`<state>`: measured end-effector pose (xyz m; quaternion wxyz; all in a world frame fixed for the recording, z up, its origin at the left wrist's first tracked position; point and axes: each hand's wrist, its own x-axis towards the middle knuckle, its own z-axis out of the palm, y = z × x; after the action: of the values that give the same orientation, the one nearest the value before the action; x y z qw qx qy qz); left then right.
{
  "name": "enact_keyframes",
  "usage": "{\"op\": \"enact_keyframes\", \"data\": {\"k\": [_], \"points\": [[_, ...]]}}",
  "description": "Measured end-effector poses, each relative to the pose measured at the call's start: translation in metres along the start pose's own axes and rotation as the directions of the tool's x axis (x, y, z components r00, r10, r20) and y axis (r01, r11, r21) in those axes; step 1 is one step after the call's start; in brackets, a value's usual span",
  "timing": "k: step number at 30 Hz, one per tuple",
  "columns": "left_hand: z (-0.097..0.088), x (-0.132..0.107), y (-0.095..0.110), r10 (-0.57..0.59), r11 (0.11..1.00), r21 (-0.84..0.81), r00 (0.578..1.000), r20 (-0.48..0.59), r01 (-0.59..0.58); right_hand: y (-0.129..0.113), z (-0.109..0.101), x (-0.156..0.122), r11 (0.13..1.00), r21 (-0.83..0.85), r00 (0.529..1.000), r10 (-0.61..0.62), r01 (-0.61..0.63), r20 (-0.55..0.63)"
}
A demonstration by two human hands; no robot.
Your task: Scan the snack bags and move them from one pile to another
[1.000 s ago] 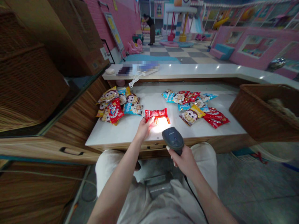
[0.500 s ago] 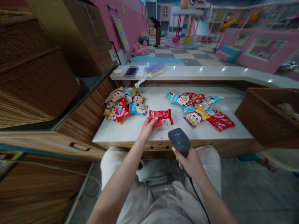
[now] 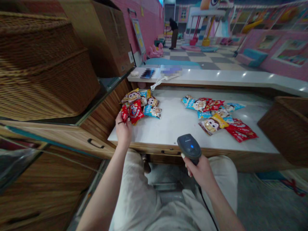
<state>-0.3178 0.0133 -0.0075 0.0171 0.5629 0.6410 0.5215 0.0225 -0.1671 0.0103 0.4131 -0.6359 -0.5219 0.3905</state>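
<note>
My left hand (image 3: 124, 128) is at the near left side of the left pile, with its fingers round a red snack bag (image 3: 124, 112). Touching that bag is another red bag (image 3: 136, 111), lying over yellow bags and beside a blue-and-white bag (image 3: 153, 111). In my right hand (image 3: 198, 166) is a dark grey barcode scanner (image 3: 189, 147), gripped by its handle above my lap. A small blue light glows on the scanner's top, and its black cable runs down past my wrist.
A second group of snack bags (image 3: 213, 124) lies on the right of the white counter (image 3: 168, 128). Wicker baskets (image 3: 48, 83) and a cardboard box (image 3: 110, 38) stand at left, another basket (image 3: 286, 128) at right. Phones lie on the raised ledge (image 3: 204, 75). A person (image 3: 173, 33) stands far behind.
My left hand has carried the red snack bag from the counter's middle leftward to the left pile. The scanner's blue light is now on. The view has turned slightly left.
</note>
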Motion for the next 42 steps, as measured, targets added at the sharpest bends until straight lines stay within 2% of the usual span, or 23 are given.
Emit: {"op": "enact_keyframes", "data": {"k": [4, 6, 8, 11, 14, 17, 20, 23, 24, 26, 27, 31, 33, 35, 37, 39, 41, 42], "points": [[0.011, 0.009, -0.025, 0.01, 0.988, 0.146, 0.979, 0.205, -0.04, 0.0, -0.001, 0.0, 0.999, 0.029, 1.0, 0.029, -0.029, -0.006], [0.014, 0.01, -0.028, -0.013, 0.984, 0.175, 0.97, 0.242, -0.03, 0.001, -0.003, 0.0, 0.999, 0.04, 0.999, 0.033, -0.032, -0.017], [0.013, 0.01, -0.025, -0.027, 0.982, 0.19, 0.976, 0.214, -0.014, 0.002, -0.006, 0.0, 0.999, 0.045, 0.999, 0.032, -0.031, -0.028], [0.014, 0.008, -0.005, 0.064, 0.984, 0.156, 0.991, 0.114, -0.082, 0.003, -0.01, 0.0, 0.998, 0.042, 0.998, 0.044, -0.043, -0.034], [0.033, -0.005, 0.038, 0.262, 0.964, 0.009, 0.959, 0.104, -0.265, 0.004, -0.013, -0.002, 0.998, 0.043, 0.998, 0.04, -0.037, -0.05], [0.073, -0.033, 0.093, 0.43, 0.897, -0.231, 0.866, 0.256, -0.377, 0.004, -0.018, -0.005, 0.998, 0.057, 0.997, 0.041, -0.038, -0.068], [0.127, -0.069, 0.149, 0.539, 0.833, -0.408, 0.719, 0.439, -0.375, 0.002, -0.028, -0.008, 0.996, 0.074, 0.993, 0.054, -0.046, -0.104], [0.177, -0.101, 0.195, 0.599, 0.801, -0.448, 0.541, 0.591, -0.397, 0.0, -0.042, -0.009, 0.997, 0.061, 0.989, 0.052, -0.044, -0.14], [0.192, -0.109, 0.208, 0.6, 0.799, -0.439, 0.494, 0.629, -0.411, -0.001, -0.046, -0.01, 0.998, 0.052, 0.988, 0.052, -0.045, -0.148], [0.214, -0.12, 0.23, 0.586, 0.8, -0.407, 0.427, 0.689, -0.441, -0.001, -0.055, -0.01, 0.998, 0.039, 0.984, 0.058, -0.052, -0.168], [0.223, -0.124, 0.239, 0.571, 0.805, -0.386, 0.413, 0.71, -0.45, -0.001, -0.058, -0.01, 0.998, 0.034, 0.982, 0.062, -0.057, -0.18], [0.242, -0.13, 0.256, 0.511, 0.834, -0.312, 0.425, 0.747, -0.454, 0.002, -0.065, -0.011, 0.997, 0.044, 0.974, 0.069, -0.061, -0.214], [0.241, -0.129, 0.253, 0.514, 0.84, -0.327, 0.442, 0.735, -0.433, 0.003, -0.066, -0.011, 0.997, 0.053, 0.975, 0.059, -0.049, -0.213], [0.236, -0.126, 0.243, 0.521, 0.85, -0.38, 0.472, 0.711, -0.365, 0.002, -0.065, -0.011, 0.998, 0.058, 0.976, 0.047, -0.036, -0.21], [0.225, -0.119, 0.229, 0.507, 0.856, -0.467, 0.536, 0.676, -0.22, 0.0, -0.063, -0.01, 0.998, 0.057, 0.976, 0.043, -0.032, -0.212], [0.21, -0.108, 0.212, 0.452, 0.815, -0.579, 0.613, 0.648, 0.011, -0.002, -0.059, -0.009, 0.997, 0.06, 0.977, 0.051, -0.04, -0.209], [0.192, -0.095, 0.194, 0.332, 0.684, -0.658, 0.67, 0.664, 0.314, -0.004, -0.055, -0.009, 0.996, 0.07, 0.979, 0.067, -0.054, -0.19], [0.182, -0.087, 0.186, 0.249, 0.58, -0.664, 0.674, 0.695, 0.471, -0.005, -0.053, -0.008, 0.995, 0.077, 0.981, 0.074, -0.061, -0.178]]}}
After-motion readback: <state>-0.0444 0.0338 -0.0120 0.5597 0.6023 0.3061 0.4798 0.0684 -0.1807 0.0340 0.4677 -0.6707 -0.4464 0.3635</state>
